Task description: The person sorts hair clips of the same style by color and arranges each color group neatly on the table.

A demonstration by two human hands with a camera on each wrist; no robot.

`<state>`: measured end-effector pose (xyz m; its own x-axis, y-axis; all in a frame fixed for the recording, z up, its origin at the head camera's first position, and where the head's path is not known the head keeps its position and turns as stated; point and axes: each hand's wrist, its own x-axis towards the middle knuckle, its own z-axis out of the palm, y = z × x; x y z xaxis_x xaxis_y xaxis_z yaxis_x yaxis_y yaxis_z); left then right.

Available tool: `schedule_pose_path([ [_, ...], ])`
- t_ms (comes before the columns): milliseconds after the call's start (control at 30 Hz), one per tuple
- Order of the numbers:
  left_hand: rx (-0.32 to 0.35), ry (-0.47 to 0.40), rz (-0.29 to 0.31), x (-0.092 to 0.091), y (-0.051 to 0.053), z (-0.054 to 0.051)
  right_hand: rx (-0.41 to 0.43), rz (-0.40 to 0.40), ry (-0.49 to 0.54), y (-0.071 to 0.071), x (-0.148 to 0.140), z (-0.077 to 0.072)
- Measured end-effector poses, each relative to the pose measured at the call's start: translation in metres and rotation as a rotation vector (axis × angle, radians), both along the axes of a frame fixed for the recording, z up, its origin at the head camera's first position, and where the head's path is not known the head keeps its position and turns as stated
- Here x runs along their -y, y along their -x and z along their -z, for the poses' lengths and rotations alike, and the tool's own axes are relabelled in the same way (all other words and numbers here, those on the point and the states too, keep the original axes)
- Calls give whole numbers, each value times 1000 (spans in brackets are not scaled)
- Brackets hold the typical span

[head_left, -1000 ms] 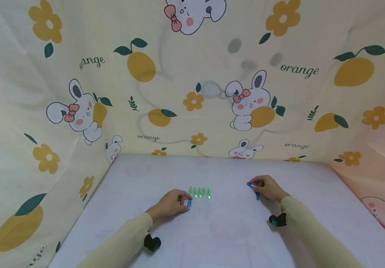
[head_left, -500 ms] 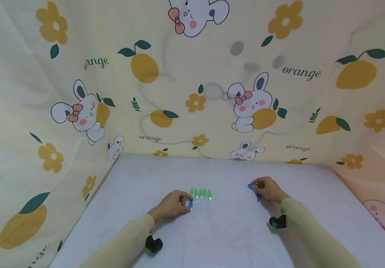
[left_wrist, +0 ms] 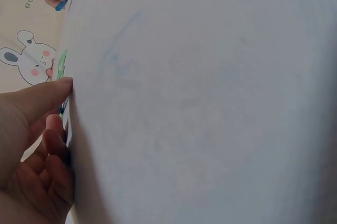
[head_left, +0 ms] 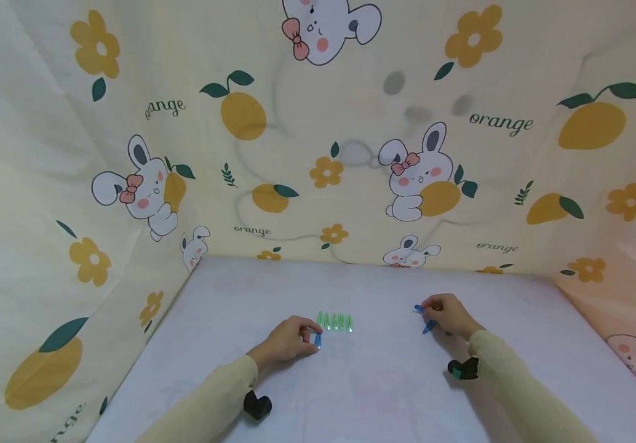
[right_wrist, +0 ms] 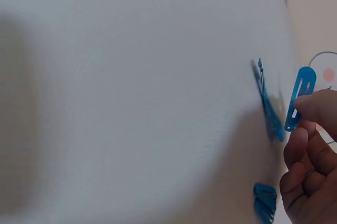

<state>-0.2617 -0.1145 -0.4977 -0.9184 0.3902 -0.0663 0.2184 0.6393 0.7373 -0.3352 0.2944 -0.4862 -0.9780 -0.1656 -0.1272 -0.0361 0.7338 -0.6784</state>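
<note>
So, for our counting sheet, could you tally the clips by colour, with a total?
Green clips: 5, in a row
Blue clips: at least 3 (one at the left hand, one pinched in the right hand, one on the table nearby)
Total: at least 8; a further blue bunch is too blurred to count.
</note>
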Motion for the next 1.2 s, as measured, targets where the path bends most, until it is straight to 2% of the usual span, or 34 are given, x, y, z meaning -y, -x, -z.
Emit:
schedule_pose_path([
  [167,8,1,-3,-2,-2,0,1,30,22,-1,0,-1],
  [300,10,7,-7,-2,-2,2,-16,18,62,-3,4,-3],
  [533,17,13,-19,-1,-1,5,-11,-45,146,-12,17,-9],
  [800,1,19,-17,-1,0,6,11,-53,182,-24,35,-16],
  [1200,-19,3,-17,0,1,4,-42,-148,270,-34,56,-15],
])
